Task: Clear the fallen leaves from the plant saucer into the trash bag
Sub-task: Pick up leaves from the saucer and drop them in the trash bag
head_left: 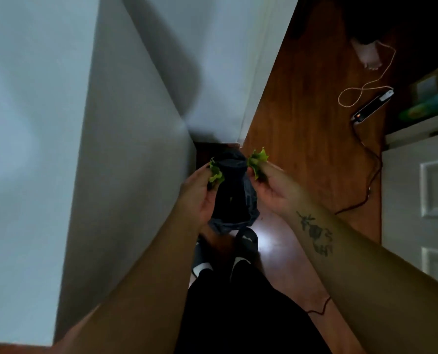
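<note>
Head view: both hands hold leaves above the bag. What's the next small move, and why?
Probably open the fingers and drop the leaves. The left hand and right hand each pinch green leaves on either side of the dark trash bag, whose mouth appears open between them.

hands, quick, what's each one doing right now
Left hand: closed on a bunch of green leaves, beside the dark trash bag.
Right hand: closed on more green leaves.
</note>
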Demonstrator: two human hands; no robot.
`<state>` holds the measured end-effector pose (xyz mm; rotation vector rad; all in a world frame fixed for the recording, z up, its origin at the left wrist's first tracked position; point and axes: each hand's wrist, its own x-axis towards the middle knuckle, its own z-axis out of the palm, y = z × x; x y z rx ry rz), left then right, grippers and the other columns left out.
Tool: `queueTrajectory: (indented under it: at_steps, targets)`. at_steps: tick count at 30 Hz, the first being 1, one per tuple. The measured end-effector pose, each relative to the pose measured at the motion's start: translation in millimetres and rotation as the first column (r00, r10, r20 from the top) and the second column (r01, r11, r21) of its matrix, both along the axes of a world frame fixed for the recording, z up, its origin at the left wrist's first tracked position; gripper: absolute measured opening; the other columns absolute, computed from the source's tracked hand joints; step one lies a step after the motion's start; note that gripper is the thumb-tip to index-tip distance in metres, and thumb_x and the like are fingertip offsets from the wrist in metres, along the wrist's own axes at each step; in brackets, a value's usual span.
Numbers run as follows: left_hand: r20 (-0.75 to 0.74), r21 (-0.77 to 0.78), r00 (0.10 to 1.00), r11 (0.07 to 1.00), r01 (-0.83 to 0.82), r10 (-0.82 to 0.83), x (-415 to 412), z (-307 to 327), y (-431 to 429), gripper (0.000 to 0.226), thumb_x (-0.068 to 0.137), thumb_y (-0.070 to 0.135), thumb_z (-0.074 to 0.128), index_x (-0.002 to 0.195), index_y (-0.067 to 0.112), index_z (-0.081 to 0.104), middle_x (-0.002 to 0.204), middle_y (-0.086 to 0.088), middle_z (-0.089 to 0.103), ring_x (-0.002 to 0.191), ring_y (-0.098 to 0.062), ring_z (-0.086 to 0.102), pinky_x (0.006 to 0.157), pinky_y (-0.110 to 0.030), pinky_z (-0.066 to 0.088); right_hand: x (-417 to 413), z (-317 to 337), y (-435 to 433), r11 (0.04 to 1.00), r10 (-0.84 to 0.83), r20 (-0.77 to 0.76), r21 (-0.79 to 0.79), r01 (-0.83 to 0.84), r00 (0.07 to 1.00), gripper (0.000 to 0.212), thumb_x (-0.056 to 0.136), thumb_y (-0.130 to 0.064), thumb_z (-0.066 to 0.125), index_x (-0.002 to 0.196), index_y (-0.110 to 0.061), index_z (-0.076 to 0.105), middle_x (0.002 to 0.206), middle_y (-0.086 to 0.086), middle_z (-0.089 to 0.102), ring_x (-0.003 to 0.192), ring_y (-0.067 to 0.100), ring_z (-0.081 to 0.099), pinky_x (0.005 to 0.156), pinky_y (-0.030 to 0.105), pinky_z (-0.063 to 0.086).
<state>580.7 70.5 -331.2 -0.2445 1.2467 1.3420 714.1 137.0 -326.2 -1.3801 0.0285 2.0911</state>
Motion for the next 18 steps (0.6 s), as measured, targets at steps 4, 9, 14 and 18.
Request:
queueTrajectory:
  at_steps: [4,9,14,18]
  targets:
    - [0.008,-0.066,0.999,0.997,0.031,-0.031,-6,-58,-5,0.022,0.091,0.004,0.057,0.109,0.002,0.07,0.096,-0.01,0.076,0.089,-0.016,0.072,0.072,-0.021,0.057,3,-56,-6,0.999,0.02,0.021,-0.037,-0.019,1.0,0.009,0.09,0.003,0.057,0.086,0.0,0.064,0.083,0.009,0.066,0.08,0.013,0.062,0.061,0.018,0.057]
    - [-0.009,-0.145,0.997,0.987,0.07,-0.073,-9,-119,-5,0.03,0.09,0.004,0.061,0.119,0.0,0.065,0.111,-0.016,0.072,0.096,-0.019,0.071,0.074,-0.022,0.058,2,-120,-15,0.995,0.04,0.065,-0.092,-0.034,0.997,0.013,0.09,0.005,0.056,0.082,-0.001,0.065,0.077,0.006,0.071,0.073,0.01,0.068,0.068,0.022,0.06]
    - [-0.065,-0.189,0.98,0.966,0.174,-0.189,-5,-166,2,0.027,0.089,0.003,0.062,0.115,0.0,0.067,0.106,-0.017,0.073,0.094,-0.021,0.072,0.073,-0.023,0.058,1,-175,-21,0.99,0.111,0.163,-0.11,-0.094,0.98,0.01,0.091,0.006,0.055,0.086,0.001,0.061,0.089,0.011,0.064,0.085,0.015,0.063,0.066,0.022,0.06]
    - [-0.191,-0.395,0.914,0.88,0.264,-0.359,1,-205,-4,0.011,0.085,0.006,0.068,0.09,0.012,0.075,0.089,-0.015,0.075,0.085,-0.026,0.073,0.074,-0.033,0.06,3,-211,-25,0.945,0.327,0.297,-0.092,-0.314,0.897,0.009,0.092,0.004,0.053,0.095,0.001,0.062,0.096,0.013,0.065,0.086,0.017,0.064,0.078,0.025,0.057]
